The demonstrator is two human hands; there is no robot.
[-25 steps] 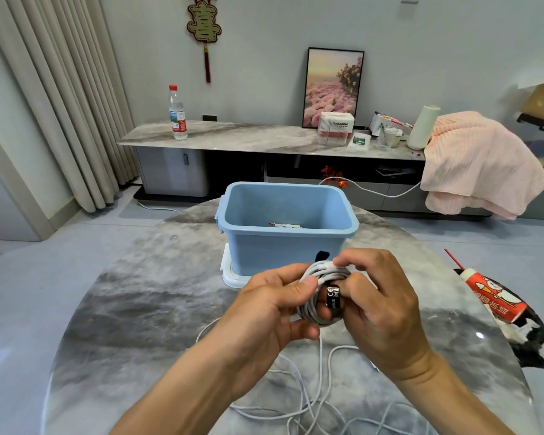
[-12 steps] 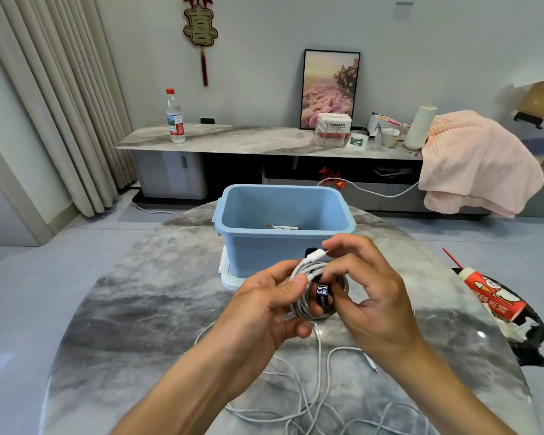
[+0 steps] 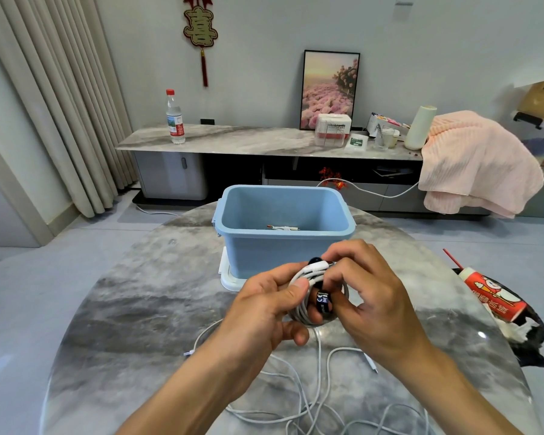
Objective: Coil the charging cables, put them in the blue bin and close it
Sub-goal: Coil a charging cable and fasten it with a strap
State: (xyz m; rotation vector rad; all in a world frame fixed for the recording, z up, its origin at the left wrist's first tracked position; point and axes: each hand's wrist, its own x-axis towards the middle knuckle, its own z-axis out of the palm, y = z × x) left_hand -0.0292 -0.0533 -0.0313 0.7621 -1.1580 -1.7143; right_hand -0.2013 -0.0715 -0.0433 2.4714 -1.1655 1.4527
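Nearest me, loose white cables [image 3: 319, 400] lie tangled on the marble table [image 3: 123, 309], below and between both wrists. Just above them I see my left hand [image 3: 258, 312] gripping a coiled white cable [image 3: 307, 304], thumb pressed on the loops and fingers curled underneath. My right hand [image 3: 372, 301] meets it from the other side, its fingertips pinching the white plug end [image 3: 316, 265] at the top of the coil. A small black band [image 3: 322, 302] with white print sits on the coil between the two hands. Directly beyond the hands stands the blue bin [image 3: 283, 246], lid off, with a small white item [image 3: 283, 227] on its floor. A white lid [image 3: 228, 276] lies under the bin. Further right of my right hand, a red carton [image 3: 493, 298] rests at the table edge.
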